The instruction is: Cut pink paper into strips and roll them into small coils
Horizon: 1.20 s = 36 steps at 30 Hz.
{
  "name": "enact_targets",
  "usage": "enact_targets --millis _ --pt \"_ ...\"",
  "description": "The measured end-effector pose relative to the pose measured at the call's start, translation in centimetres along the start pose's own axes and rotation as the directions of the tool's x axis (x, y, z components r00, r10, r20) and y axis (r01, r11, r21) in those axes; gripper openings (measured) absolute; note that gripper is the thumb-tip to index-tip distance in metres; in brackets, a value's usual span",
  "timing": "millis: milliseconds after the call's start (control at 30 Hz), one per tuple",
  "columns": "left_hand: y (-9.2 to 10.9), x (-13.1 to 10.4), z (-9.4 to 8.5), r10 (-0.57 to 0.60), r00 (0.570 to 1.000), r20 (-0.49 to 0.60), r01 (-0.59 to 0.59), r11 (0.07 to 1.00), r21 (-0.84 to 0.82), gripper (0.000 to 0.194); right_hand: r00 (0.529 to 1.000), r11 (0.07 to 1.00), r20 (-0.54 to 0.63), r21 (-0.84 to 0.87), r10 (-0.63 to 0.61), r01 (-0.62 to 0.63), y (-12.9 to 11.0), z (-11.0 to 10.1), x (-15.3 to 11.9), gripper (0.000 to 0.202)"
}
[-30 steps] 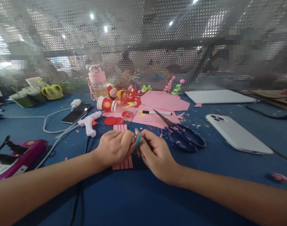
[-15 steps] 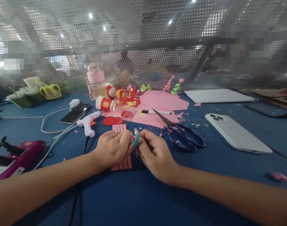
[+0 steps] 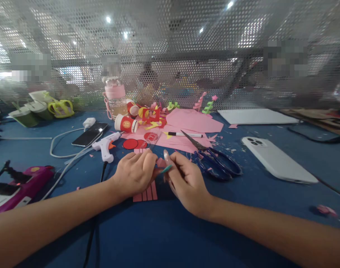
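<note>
My left hand [image 3: 136,172] and my right hand [image 3: 188,184] meet at the middle of the blue table [image 3: 164,234], fingers curled and fingertips close together. Between them shows a small folded pink paper piece [image 3: 161,162], pinched by both. Long nails, one of them teal, stick out at the pinch. Partly under my left hand lie narrow pink strips [image 3: 145,195] side by side. Blue-handled scissors [image 3: 218,162] rest open to the right of my right hand. A white glue gun [image 3: 104,146] lies to the left, beyond my left wrist.
Pink paper sheets [image 3: 193,121], red circles [image 3: 130,143], a marker [image 3: 185,134] and a red cup [image 3: 126,123] lie behind my hands. At left are a dark phone [image 3: 90,134] and a magenta power strip [image 3: 32,182]; at right, a white phone [image 3: 278,160].
The fingertips have shifted slightly, and more of the pink piece shows between them. The teal nail has tilted from nearly upright to nearly flat. The table things look unmoved.
</note>
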State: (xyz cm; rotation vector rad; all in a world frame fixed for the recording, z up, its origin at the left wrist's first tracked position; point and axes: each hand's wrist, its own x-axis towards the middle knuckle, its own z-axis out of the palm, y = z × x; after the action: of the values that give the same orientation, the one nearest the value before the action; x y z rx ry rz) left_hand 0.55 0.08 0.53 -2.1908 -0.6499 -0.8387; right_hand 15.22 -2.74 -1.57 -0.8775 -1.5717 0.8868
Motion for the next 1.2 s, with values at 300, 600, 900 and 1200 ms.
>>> enact_targets --millis 300,600,900,1200 --pt "0.2 -0.1 0.0 0.01 1.0 -0.018 -0.01 1.0 0.008 0.031 1.0 1.0 -0.017 -0.028 0.008 -0.009 0.1 0.1 0.0 0.026" --pt "0.7 -0.2 0.0 -0.377 0.859 0.346 0.502 0.75 -0.43 0.034 1.0 0.987 -0.023 -0.163 -0.008 0.004 0.1 0.3 0.6 0.027" --pt "1.3 0.0 -0.1 -0.422 0.729 0.539 0.685 0.447 -0.575 0.029 1.0 0.969 0.006 -0.245 -0.024 0.025 0.0 0.7 0.6 0.026" --pt "1.1 0.0 -0.4 -0.407 0.701 0.586 0.713 0.401 -0.575 0.029 0.999 0.991 -0.004 -0.132 0.034 -0.034 -0.2 0.6 0.6 0.027"
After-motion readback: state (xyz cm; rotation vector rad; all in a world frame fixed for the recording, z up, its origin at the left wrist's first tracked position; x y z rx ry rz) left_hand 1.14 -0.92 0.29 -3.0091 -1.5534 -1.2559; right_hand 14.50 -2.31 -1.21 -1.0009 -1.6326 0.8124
